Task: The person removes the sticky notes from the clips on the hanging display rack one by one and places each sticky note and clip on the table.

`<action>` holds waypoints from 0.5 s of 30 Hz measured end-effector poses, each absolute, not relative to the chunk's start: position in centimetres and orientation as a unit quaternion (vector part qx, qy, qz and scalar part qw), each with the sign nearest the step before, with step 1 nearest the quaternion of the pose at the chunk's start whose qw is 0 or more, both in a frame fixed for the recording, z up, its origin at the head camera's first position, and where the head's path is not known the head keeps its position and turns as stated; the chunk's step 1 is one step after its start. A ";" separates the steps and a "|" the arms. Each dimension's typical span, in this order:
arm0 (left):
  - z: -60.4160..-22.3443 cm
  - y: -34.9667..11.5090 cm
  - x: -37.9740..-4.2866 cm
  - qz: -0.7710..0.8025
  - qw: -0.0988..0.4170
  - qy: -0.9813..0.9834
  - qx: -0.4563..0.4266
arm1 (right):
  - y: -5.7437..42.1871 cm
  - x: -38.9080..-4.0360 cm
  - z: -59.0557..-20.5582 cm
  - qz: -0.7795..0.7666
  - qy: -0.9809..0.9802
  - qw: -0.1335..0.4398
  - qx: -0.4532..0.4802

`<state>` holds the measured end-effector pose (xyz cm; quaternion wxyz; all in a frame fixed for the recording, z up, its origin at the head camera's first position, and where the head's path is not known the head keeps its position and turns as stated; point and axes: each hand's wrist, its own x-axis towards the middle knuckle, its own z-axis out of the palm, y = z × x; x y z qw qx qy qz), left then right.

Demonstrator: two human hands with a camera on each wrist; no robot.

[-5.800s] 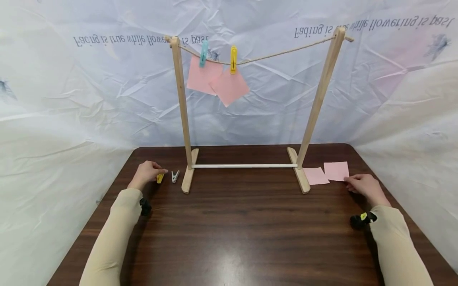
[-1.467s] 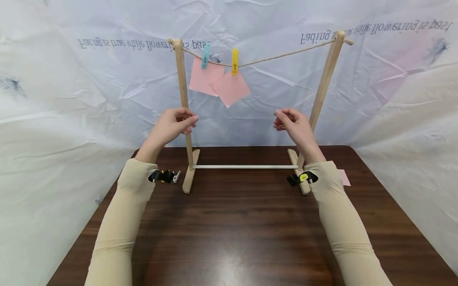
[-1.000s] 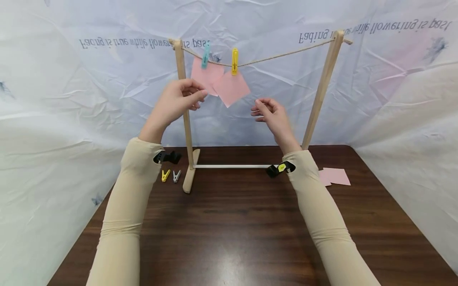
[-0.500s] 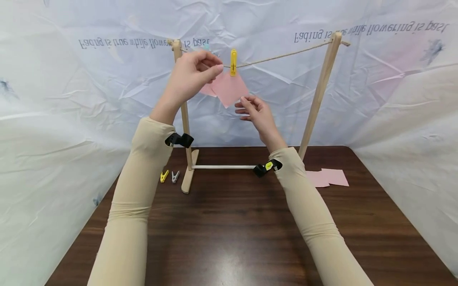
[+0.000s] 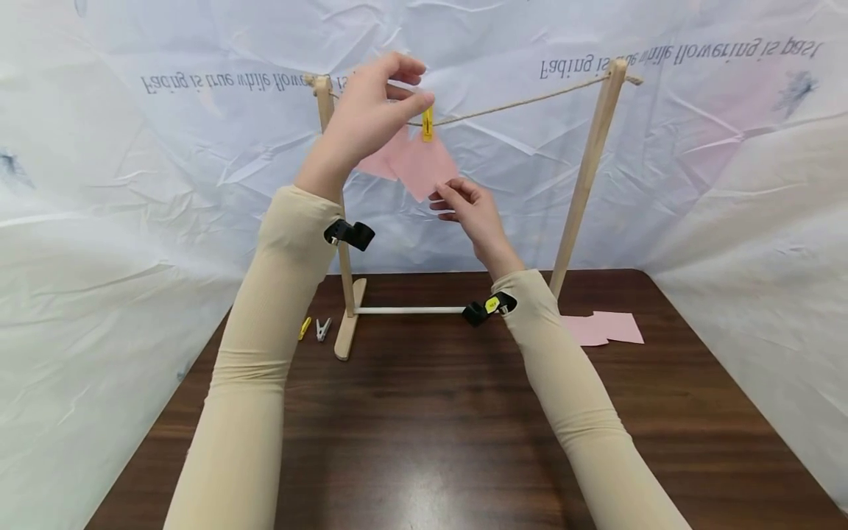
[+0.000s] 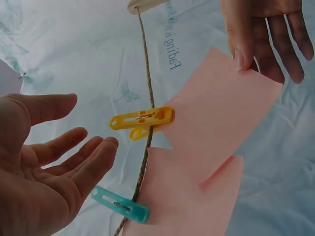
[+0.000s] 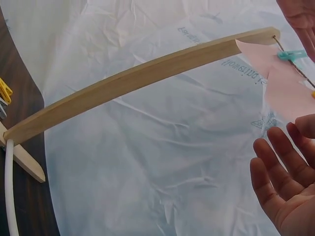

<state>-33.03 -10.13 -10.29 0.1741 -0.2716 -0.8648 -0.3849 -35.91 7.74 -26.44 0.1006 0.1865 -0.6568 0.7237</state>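
A pink paper note (image 5: 420, 165) hangs from the rope line (image 5: 523, 105) by a yellow clothespin (image 6: 147, 118). My right hand (image 5: 478, 217) pinches its lower right corner between thumb and fingers, as the left wrist view shows. Close to the yellow clothespin's handle end is my left hand (image 5: 377, 107); its thumb and fingers stand apart with a gap before the clothespin (image 5: 427, 129). Beside the first note, and partly overlapped by it, hangs a second pink note (image 6: 172, 196) under a teal clothespin (image 6: 120, 205). In the head view my left hand hides the teal clothespin.
The rope runs between the wooden posts of a rack, left post (image 5: 347, 276) and right post (image 5: 586, 184), joined low by a white rod (image 5: 411, 310). Left on the table (image 5: 424, 427) lie a yellow clothespin (image 5: 305, 328) and a grey clothespin (image 5: 322, 330). Pink notes (image 5: 619, 327) lie right.
Both hands have risen from the table's sides to the hanging notes. My left hand moved up and right to the yellow clothespin; my right hand moved left and took the note's corner.
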 end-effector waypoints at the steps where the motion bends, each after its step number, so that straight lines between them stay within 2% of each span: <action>1: -10.2 -10.0 -33.1 -0.381 0.163 -0.869 -0.270 | 7.8 -35.8 -26.4 0.724 -0.656 0.102 0.185; 5: -10.2 -9.4 -33.2 -0.354 0.141 -0.883 -0.273 | 8.2 -35.6 -26.3 0.729 -0.653 0.106 0.178; 15: -10.1 -9.0 -33.1 -0.308 0.130 -0.909 -0.249 | 8.9 -35.3 -26.4 0.724 -0.657 0.123 0.171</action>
